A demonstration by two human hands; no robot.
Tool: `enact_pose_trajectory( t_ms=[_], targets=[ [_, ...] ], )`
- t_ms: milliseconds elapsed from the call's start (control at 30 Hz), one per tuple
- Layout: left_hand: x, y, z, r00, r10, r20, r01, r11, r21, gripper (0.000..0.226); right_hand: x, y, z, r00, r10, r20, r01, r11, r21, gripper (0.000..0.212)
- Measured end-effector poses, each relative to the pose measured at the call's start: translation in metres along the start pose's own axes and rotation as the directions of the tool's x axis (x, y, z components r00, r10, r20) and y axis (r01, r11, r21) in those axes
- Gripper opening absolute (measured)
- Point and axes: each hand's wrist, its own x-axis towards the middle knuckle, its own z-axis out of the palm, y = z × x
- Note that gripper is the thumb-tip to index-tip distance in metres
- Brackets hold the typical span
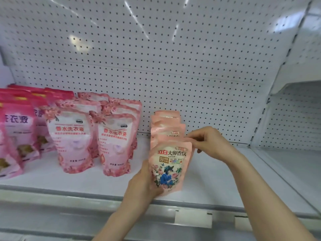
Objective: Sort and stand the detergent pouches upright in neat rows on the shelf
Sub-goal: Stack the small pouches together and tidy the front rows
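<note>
Left hand gripping lower side of front peach detergent pouch, right hand pinching its top corner, peach row behind, pink pouches left, shelf beneath.

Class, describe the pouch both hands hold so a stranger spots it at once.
On the white shelf, find the rightmost row of peach pouches. The front pouch, between left hand and right hand, alone shows a blue-dressed figure among roses.
</note>
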Motion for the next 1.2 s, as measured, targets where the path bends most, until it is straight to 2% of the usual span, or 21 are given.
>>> enact_pose_trajectory(
  t_ms=[100,267,467,533,633,733,800,833,900,933,1000,1067,1200],
  targets=[
    [0.002,-0.002,-0.001,1.0,0.0,0.009,0.0,1.0,0.005,0.07,0.013,-0.003,0.004,1.0,-0.03,-0.006,0.031,0.997,0.076,0.007],
    [0.006,-0.004,-0.001,1.0,-0.019,-0.017,0.019,1.0,0.004,0.076,0.026,-0.009,0.012,0.998,-0.058,0.001,0.058,0.995,0.08,0.007],
    [0.006,-0.007,-0.001,0.999,-0.036,-0.003,0.036,0.998,-0.05,0.066,0.03,-0.005,0.01,0.997,-0.056,-0.057,0.067,0.975,0.21,0.006],
    [0.006,-0.011,-0.003,0.999,-0.029,0.023,0.03,0.997,-0.077,0.067,0.032,-0.003,0.013,0.998,-0.061,-0.03,0.066,0.972,0.228,0.006],
    [0.008,-0.013,-0.009,0.997,-0.009,0.075,0.017,0.995,-0.1,0.072,0.032,0.003,0.021,0.996,-0.084,0.019,0.08,0.985,0.153,0.007],
    [0.008,-0.011,-0.016,0.994,0.015,0.11,-0.001,0.992,-0.127,0.072,0.031,0.003,0.015,0.989,-0.088,0.119,0.063,0.978,0.199,0.005],
    [0.007,-0.009,-0.023,0.999,0.008,0.038,-0.001,0.986,-0.169,0.071,0.033,0.002,0.008,0.992,-0.08,0.096,0.053,0.965,0.257,0.011],
    [0.008,-0.006,-0.028,0.999,0.019,-0.031,-0.024,0.983,-0.18,0.065,0.036,0.004,0.004,0.998,-0.066,0.013,0.061,0.962,0.266,0.013],
    [0.014,0.003,-0.041,0.986,0.07,-0.154,-0.092,0.985,-0.145,0.051,0.046,0.008,-0.004,0.983,-0.064,-0.174,0.09,0.985,0.15,0.009],
    [0.019,0.009,-0.047,0.976,0.102,-0.194,-0.127,0.985,-0.118,0.051,0.051,0.01,-0.007,0.978,-0.08,-0.192,0.087,0.996,0.027,0.007],
    [0.034,0.02,-0.057,0.959,0.169,-0.228,-0.186,0.981,-0.056,0.059,0.059,0.012,-0.008,0.994,-0.082,-0.076,0.069,0.985,-0.157,0.013],
    [0.048,0.03,-0.065,0.962,0.203,-0.18,-0.206,0.978,0.002,0.059,0.065,0.011,-0.002,0.998,-0.066,0.007,0.066,0.994,-0.092,0.009],
    [0.061,0.033,-0.067,0.972,0.214,-0.093,-0.213,0.977,0.017,0.043,0.073,0.014,0.004,0.992,-0.124,0.004,0.124,0.992,0.003,0.003]
  ],
)
